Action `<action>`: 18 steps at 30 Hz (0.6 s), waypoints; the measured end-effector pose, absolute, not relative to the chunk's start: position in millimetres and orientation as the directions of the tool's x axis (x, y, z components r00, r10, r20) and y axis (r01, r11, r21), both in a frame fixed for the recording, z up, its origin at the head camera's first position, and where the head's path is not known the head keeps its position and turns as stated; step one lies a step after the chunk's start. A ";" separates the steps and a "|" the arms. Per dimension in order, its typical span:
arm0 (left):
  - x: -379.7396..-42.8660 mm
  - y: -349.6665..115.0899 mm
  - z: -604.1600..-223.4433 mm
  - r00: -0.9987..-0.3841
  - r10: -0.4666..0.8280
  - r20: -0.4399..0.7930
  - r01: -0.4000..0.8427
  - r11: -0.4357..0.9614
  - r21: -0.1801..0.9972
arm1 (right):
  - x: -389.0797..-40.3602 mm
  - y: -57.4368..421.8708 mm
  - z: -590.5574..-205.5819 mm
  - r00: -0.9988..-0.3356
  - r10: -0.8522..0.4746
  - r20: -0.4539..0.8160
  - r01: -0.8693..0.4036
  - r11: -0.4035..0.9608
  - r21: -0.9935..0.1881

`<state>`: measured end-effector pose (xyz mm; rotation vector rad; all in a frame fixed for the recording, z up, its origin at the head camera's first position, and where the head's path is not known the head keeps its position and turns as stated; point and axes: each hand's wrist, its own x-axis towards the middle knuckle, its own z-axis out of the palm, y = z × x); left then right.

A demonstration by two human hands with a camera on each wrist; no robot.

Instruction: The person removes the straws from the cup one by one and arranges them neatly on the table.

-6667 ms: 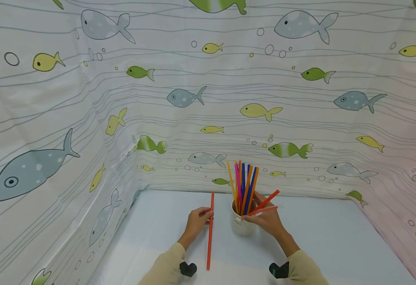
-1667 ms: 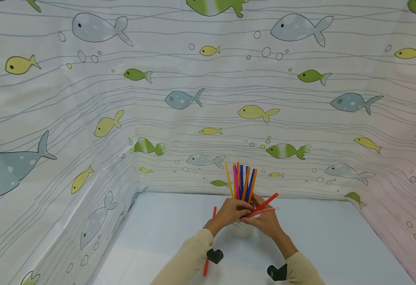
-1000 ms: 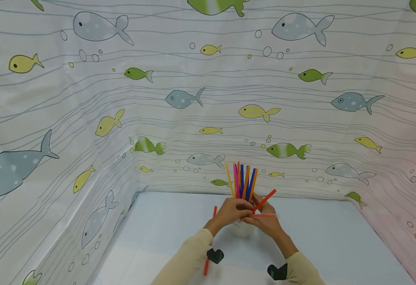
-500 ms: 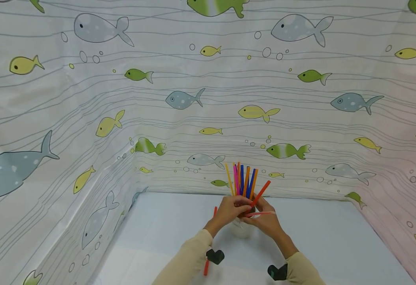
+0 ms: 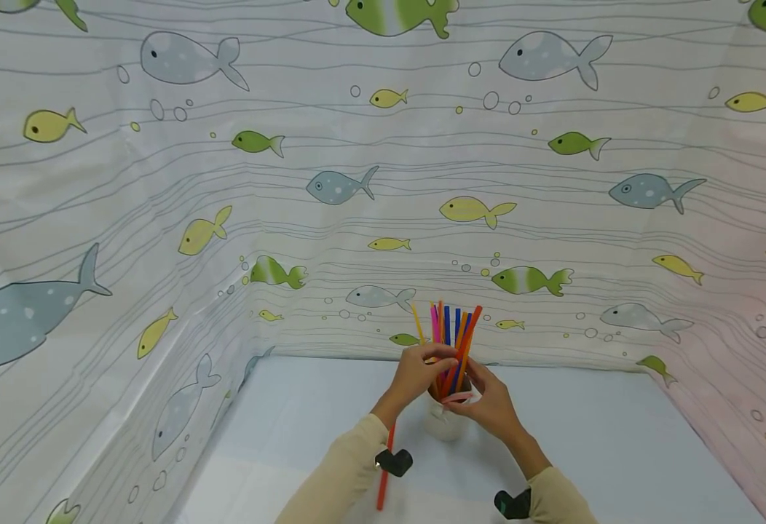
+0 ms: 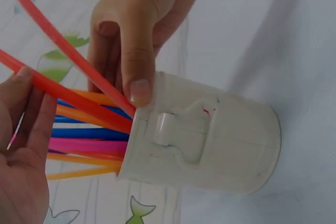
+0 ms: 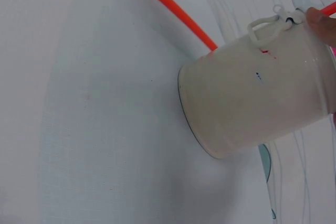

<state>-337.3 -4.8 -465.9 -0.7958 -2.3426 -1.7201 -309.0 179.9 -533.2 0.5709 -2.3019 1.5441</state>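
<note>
A white cup [image 5: 445,426] with a small handle fitting stands on the table, holding several coloured straws. My right hand [image 5: 491,407] grips the cup at its rim, thumb in front and fingers behind. In the left wrist view, the right thumb lies at the rim beside a leaning pale red straw [image 6: 68,48]. My left hand [image 5: 419,371] pinches a red straw [image 6: 79,100] between thumb and fingers, its lower end inside the cup. In the head view this straw stands close among the orange and blue ones. The right wrist view shows the cup's side [image 7: 257,93].
Another red straw [image 5: 384,480] lies on the pale table [image 5: 593,437], partly hidden under the left forearm. A fish-patterned cloth [image 5: 383,167] rises behind the table and along both sides.
The red straw at the left hand has swung from leaning right to nearly upright among the others. The left hand has risen slightly; the right hand stays on the cup.
</note>
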 end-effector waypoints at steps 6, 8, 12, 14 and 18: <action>-339.4 -10.2 -452.3 -0.841 0.313 0.442 0.496 0.118 0.860 | -309.6 180.4 -534.5 -0.866 -0.160 0.474 -0.500 0.338 -0.798; -341.0 -12.8 -447.6 -0.830 0.304 0.468 0.518 0.106 0.849 | -310.1 180.5 -535.1 -0.868 -0.160 0.469 -0.495 0.340 -0.800; -344.6 -19.5 -436.1 -0.814 0.285 0.506 0.551 0.104 0.828 | -310.9 180.9 -536.1 -0.875 -0.158 0.458 -0.484 0.344 -0.805; -345.5 -24.4 -429.1 -0.813 0.276 0.514 0.555 0.099 0.826 | -310.5 180.7 -535.4 -0.882 -0.153 0.445 -0.470 0.345 -0.813; -346.2 -36.3 -414.1 -0.819 0.257 0.513 0.544 0.063 0.837 | -308.7 180.3 -532.6 -0.895 -0.145 0.423 -0.446 0.341 -0.827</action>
